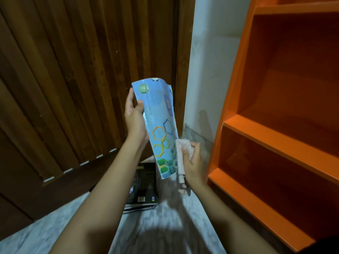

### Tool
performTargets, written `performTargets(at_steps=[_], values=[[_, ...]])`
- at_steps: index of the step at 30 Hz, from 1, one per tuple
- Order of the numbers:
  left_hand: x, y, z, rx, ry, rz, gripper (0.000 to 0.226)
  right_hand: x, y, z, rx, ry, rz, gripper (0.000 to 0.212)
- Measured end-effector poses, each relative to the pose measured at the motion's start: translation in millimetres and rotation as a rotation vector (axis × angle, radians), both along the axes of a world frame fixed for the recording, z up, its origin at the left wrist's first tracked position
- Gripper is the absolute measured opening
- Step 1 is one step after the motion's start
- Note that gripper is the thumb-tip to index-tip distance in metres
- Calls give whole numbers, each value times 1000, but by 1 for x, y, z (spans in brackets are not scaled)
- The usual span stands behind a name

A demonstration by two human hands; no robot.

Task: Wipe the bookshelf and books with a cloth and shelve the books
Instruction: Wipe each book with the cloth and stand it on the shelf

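A pale marble floor [55, 226] runs up to a dark slatted wooden door [73, 88] and a strip of white wall [207, 70], with the orange bookshelf [256, 129] standing on the far right.

You hold a blue book [157, 114] with coloured hexagons on its cover upright in the air, left of the bookshelf and well apart from it. Your left hand [134, 118] grips its upper left edge, thumb on the cover and fingers curled behind. Your right hand [192, 162] is closed round a bunched pale cloth [183, 145] and presses it against the book's lower right edge, on the side nearer the bookshelf; a tail of cloth hangs below your palm.

Lower, on the floor to the left of the bookshelf, lies a small stack of dark books [143, 187]; at least 2 show, and the exact count is hard to tell.

By the look of it you are in the middle of wiping this 1 book. None of the books in sight is on the bookshelf yet, so the shelving is still to come, and the stack probably still needs the cloth. Whether the shelves are already wiped cannot be told.
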State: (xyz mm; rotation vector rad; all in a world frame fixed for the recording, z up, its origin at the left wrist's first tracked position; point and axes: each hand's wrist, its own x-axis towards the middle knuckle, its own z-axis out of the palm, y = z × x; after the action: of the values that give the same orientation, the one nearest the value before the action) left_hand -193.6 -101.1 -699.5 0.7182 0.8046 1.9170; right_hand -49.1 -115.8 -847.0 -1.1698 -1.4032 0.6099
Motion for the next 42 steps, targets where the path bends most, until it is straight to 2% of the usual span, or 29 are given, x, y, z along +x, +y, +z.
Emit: performTargets(at_steps=[2,10,15,18,20,22,28,32,36,42], values=[[1,-6,5,10,-8,-40,43,7,7,6,-55,69,-42,14],[17,-37,34,157,65,-249,41,43,11,74,5,220,0,31],[27,-58,56,259,133,-346,43,63,-3,115,-39,346,240,57],[33,-66,70,291,186,-367,44,75,-14,130,-101,403,336,54],[40,-67,78,312,240,-365,44,84,-22,141,-98,475,312,45],[50,-65,84,345,290,-360,46,99,-27,153,-58,502,234,46],[112,-33,84,424,388,-256,52,147,-6,187,211,370,-97,46],[156,-1,76,449,496,-213,49,183,32,189,205,298,-238,46],[191,28,55,433,553,-232,50,209,68,173,145,300,-295,41],[210,81,44,468,625,-160,51,220,120,159,199,432,-222,42]])
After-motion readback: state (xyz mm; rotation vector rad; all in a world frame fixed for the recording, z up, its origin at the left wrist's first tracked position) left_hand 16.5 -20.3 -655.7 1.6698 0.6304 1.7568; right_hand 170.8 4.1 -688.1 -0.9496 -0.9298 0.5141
